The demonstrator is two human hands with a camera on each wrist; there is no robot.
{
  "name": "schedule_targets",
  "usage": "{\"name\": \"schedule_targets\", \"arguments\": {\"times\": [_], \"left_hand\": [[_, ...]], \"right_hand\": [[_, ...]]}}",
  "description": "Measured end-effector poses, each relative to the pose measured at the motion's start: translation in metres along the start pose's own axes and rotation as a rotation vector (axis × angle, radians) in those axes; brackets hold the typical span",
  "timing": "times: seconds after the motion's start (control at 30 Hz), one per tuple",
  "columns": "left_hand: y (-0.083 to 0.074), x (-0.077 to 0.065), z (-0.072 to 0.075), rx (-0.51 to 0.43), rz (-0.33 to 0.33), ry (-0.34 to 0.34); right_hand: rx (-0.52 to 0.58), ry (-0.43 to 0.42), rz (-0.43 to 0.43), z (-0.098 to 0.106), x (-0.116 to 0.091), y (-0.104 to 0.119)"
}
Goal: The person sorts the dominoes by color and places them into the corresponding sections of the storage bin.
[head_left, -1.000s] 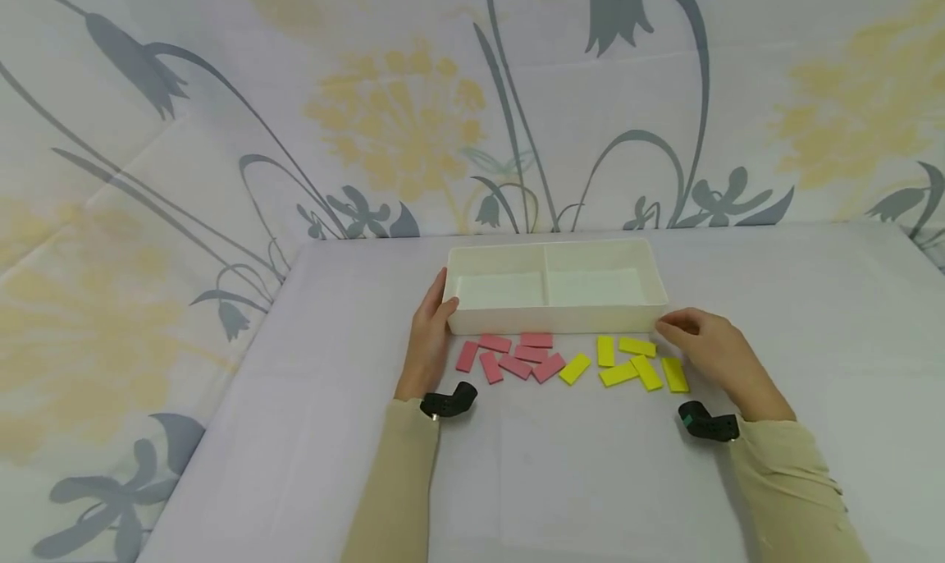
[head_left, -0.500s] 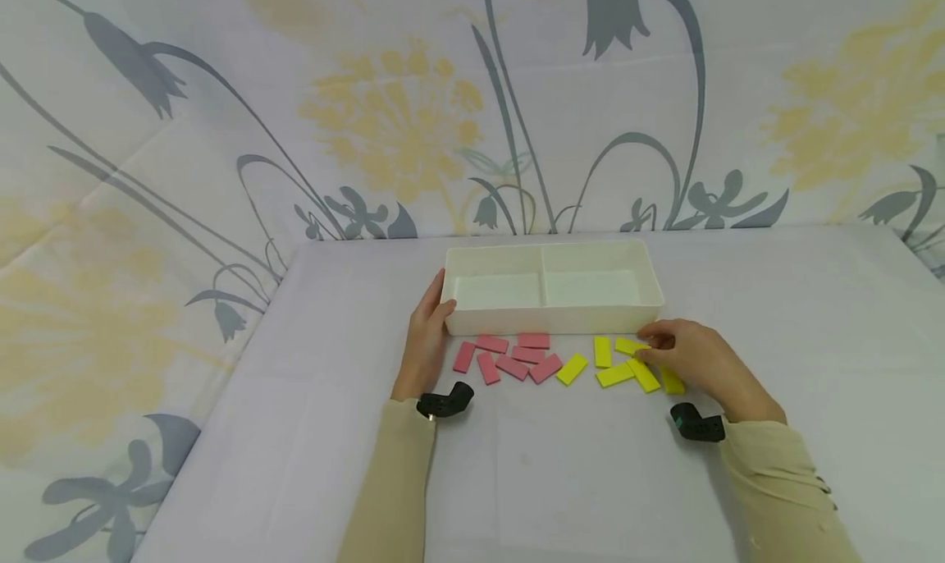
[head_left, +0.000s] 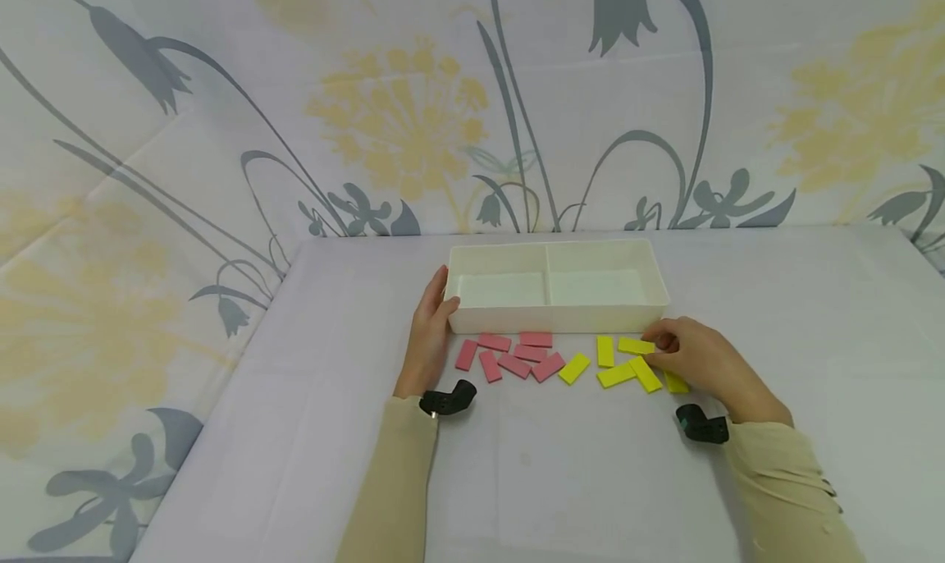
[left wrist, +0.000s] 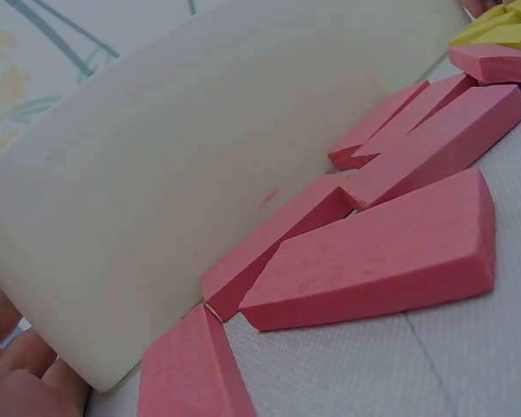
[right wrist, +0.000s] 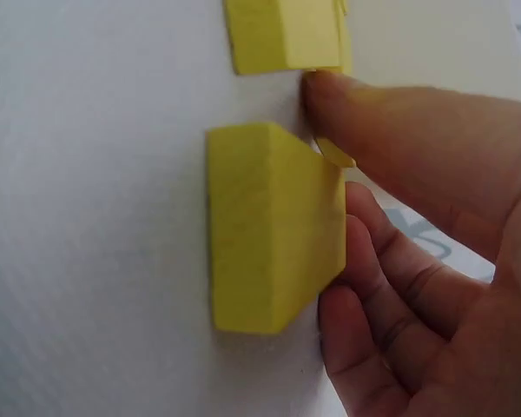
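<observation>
My left hand (head_left: 430, 337) holds the left end of a white two-compartment box (head_left: 557, 320), its thumb at the front corner and fingers along the side. In the left wrist view the box's front wall (left wrist: 182, 174) rises behind pink blocks (left wrist: 391, 252). My right hand (head_left: 697, 362) is at the box's front right corner. Its thumb and index finger pinch the right end of a flat yellow block (head_left: 633, 346) lying by the box. Another yellow block (right wrist: 273, 230) lies under the palm, close to the curled fingers in the right wrist view.
Several pink blocks (head_left: 513, 366) lie loosely in front of the box's left half. More yellow blocks (head_left: 617, 374) are spread before the right half, some touching. A white cloth (head_left: 576, 481) covers the table; a flower-patterned curtain (head_left: 413, 120) hangs behind.
My right hand has moved left from the box's corner onto the yellow block at its front and now pinches that block's end. The left hand and the box stay in place.
</observation>
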State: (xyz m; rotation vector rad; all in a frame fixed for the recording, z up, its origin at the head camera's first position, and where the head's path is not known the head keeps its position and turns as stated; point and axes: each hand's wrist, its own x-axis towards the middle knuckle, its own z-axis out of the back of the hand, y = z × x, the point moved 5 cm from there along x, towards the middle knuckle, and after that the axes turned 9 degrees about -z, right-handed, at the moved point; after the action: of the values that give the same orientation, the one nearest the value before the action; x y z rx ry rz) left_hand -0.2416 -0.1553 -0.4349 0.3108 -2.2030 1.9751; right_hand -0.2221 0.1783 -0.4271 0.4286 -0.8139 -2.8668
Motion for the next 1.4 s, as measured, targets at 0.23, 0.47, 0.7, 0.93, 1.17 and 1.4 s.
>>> {"name": "schedule_targets", "arguments": {"times": [0.23,0.47,0.7,0.93,1.17,1.4], "left_hand": [[-0.017,-0.006,-0.004,0.035,0.023,0.004],[-0.004,-0.001,-0.001,0.015,0.024,-0.020],[0.006,0.001,0.002,0.048,0.004,-0.033],[0.001,0.001,0.001,0.024,-0.008,-0.019],[-0.016,-0.003,-0.005,0.016,-0.012,0.006],[-0.017,-0.004,-0.006,0.023,-0.011,0.009]], "right_hand": [[0.049,-0.007,-0.005,0.001,-0.001,-0.002],[0.145,0.005,-0.019,0.002,-0.001,-0.007],[0.186,0.020,-0.021,0.002,-0.002,-0.006],[0.177,0.014,-0.032,0.004,-0.002,-0.005],[0.188,0.018,-0.026,0.004,-0.001,-0.006],[0.232,0.027,-0.034,0.008,-0.004,-0.007]]}}
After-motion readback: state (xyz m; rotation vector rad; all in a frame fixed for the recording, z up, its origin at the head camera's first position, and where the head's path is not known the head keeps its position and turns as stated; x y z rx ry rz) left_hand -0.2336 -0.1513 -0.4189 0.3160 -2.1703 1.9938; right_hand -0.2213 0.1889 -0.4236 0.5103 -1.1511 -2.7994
